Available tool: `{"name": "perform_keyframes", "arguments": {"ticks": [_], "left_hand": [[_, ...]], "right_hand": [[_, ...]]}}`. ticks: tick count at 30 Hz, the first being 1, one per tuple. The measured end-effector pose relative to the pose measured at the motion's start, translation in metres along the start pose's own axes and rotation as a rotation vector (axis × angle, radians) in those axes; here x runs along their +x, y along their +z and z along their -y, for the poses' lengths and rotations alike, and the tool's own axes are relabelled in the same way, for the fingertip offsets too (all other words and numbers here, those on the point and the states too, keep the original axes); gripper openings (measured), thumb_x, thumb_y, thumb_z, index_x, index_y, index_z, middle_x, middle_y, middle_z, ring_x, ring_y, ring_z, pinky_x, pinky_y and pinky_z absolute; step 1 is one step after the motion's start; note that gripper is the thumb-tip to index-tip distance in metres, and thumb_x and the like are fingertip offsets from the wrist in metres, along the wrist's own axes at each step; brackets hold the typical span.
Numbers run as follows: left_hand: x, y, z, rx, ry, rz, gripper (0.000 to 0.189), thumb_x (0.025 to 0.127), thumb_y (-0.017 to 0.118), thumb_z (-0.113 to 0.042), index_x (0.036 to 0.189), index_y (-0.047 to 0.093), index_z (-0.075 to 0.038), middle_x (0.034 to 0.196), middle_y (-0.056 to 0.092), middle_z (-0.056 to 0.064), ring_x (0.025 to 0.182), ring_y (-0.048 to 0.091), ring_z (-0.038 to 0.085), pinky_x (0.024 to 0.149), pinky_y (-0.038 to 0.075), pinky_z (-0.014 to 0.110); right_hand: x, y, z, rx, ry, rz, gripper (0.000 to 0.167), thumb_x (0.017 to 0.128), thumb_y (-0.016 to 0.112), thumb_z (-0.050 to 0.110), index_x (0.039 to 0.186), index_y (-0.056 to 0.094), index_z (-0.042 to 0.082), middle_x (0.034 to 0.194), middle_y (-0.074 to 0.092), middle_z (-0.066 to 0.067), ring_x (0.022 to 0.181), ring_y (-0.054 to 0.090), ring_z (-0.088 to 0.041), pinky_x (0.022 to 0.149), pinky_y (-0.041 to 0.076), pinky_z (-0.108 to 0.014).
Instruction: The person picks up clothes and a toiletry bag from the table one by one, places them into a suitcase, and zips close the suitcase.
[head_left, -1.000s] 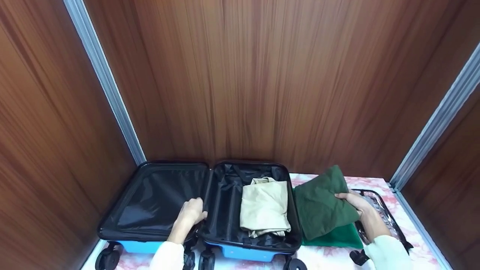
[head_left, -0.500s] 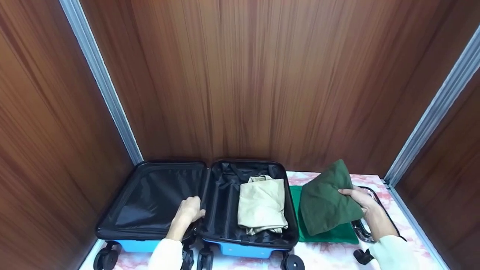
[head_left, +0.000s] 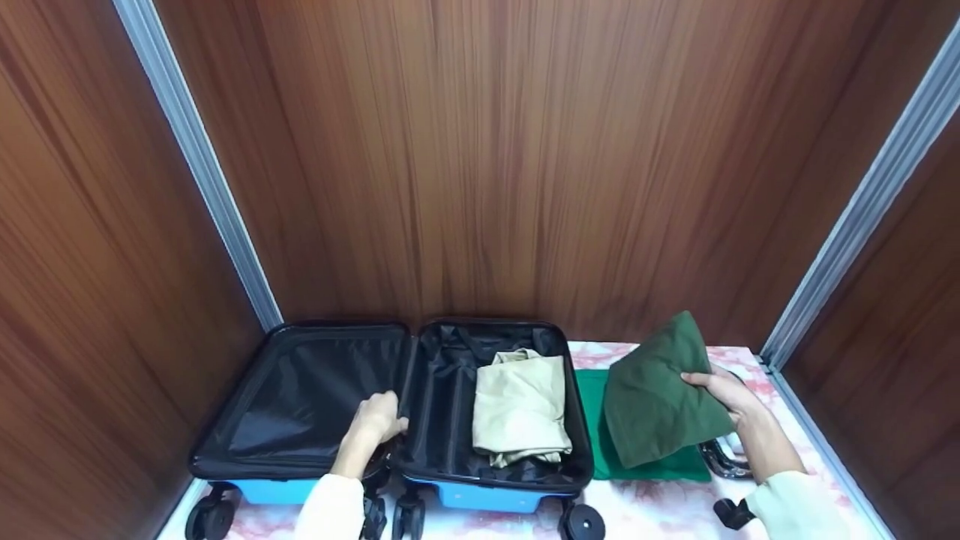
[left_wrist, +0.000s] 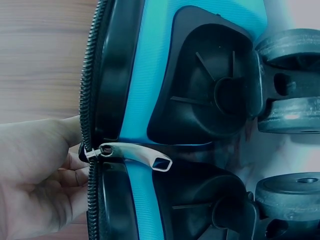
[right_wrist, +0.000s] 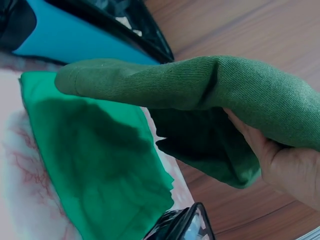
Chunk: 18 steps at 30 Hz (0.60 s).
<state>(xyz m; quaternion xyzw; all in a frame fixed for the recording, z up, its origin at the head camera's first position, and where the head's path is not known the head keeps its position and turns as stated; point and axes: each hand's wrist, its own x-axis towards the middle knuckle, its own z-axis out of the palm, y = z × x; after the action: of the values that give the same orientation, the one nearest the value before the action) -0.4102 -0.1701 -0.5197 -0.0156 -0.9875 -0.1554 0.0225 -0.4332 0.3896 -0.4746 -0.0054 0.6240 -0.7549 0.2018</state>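
Observation:
An open blue suitcase [head_left: 499,495] with black lining lies flat in two halves. Inside its right half sits a folded beige garment [head_left: 521,409]. My left hand [head_left: 375,418] is at the seam between the halves, its curled fingers gripping the rims beside a metal zipper pull [left_wrist: 137,154]; some fingertips are hidden behind the rim. With my right hand [head_left: 724,391] I hold a folded dark green garment [head_left: 660,401], thumb on top and fingers underneath. It hangs tilted over a brighter green cloth [right_wrist: 100,165] lying flat on the table.
Right of the green cloth is a clear bag with black trim [head_left: 724,459], partly covered by my right arm. A black piece [head_left: 733,514] lies near my right sleeve. Suitcase wheels [head_left: 583,521] jut toward me. Wood-look panels [head_left: 487,165] enclose the back and sides.
My right hand has raised the dark green garment and drawn it slightly right, away from the suitcase, uncovering more of the brighter green cloth. My left hand stays at the seam.

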Motion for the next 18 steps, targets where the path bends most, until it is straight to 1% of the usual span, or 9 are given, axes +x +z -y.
{"name": "perform_keyframes", "arguments": {"ticks": [1,6,11,14,16,18], "left_hand": [[0.0,0.0,-0.001,-0.002,-0.003,0.003,0.029,0.082,0.074,-0.018,0.096,0.063,0.005,0.1,0.069,0.028,0.095,0.068,0.046,0.084,0.053,0.053],[0.002,-0.001,-0.003,-0.018,-0.003,0.017,0.028,0.083,0.073,-0.017,0.097,0.063,0.005,0.1,0.069,0.027,0.096,0.067,0.046,0.085,0.053,0.052],[0.003,-0.002,-0.004,-0.017,0.001,0.002,0.028,0.082,0.073,-0.017,0.096,0.063,0.005,0.098,0.069,0.027,0.095,0.068,0.047,0.085,0.053,0.053],[0.003,-0.001,-0.005,-0.022,0.011,-0.011,0.03,0.08,0.073,-0.017,0.096,0.062,0.006,0.099,0.069,0.029,0.094,0.068,0.047,0.084,0.053,0.053],[0.003,0.0,-0.005,-0.034,0.01,-0.006,0.031,0.08,0.073,-0.017,0.097,0.062,0.006,0.1,0.069,0.029,0.095,0.067,0.047,0.084,0.053,0.053],[0.002,0.0,-0.005,-0.038,0.008,-0.001,0.031,0.08,0.073,-0.017,0.098,0.062,0.006,0.1,0.069,0.029,0.095,0.067,0.047,0.084,0.053,0.053]], "right_hand": [[-0.001,0.001,0.002,0.004,-0.001,0.003,0.055,0.104,0.043,0.008,0.148,0.01,0.007,0.107,0.062,0.001,0.091,0.069,-0.014,0.08,0.059,-0.032],[-0.006,0.005,0.009,0.012,-0.01,0.007,0.043,0.104,0.045,0.01,0.14,0.021,0.008,0.106,0.063,0.001,0.089,0.07,-0.014,0.078,0.06,-0.031],[-0.01,0.01,0.015,0.003,0.01,0.003,0.048,0.104,0.048,0.015,0.143,0.021,0.008,0.106,0.064,0.003,0.089,0.07,-0.014,0.08,0.06,-0.031],[-0.012,0.013,0.019,-0.029,-0.002,-0.02,0.049,0.103,0.051,0.016,0.143,0.023,0.007,0.106,0.064,0.005,0.09,0.07,-0.013,0.08,0.06,-0.031],[-0.013,0.017,0.021,-0.043,-0.016,-0.026,0.051,0.103,0.05,0.017,0.144,0.022,0.006,0.108,0.062,0.005,0.092,0.069,-0.012,0.081,0.059,-0.03],[-0.014,0.021,0.024,-0.057,-0.031,-0.021,0.056,0.103,0.05,0.017,0.148,0.017,0.007,0.112,0.059,0.006,0.095,0.067,-0.011,0.083,0.059,-0.03]]}}
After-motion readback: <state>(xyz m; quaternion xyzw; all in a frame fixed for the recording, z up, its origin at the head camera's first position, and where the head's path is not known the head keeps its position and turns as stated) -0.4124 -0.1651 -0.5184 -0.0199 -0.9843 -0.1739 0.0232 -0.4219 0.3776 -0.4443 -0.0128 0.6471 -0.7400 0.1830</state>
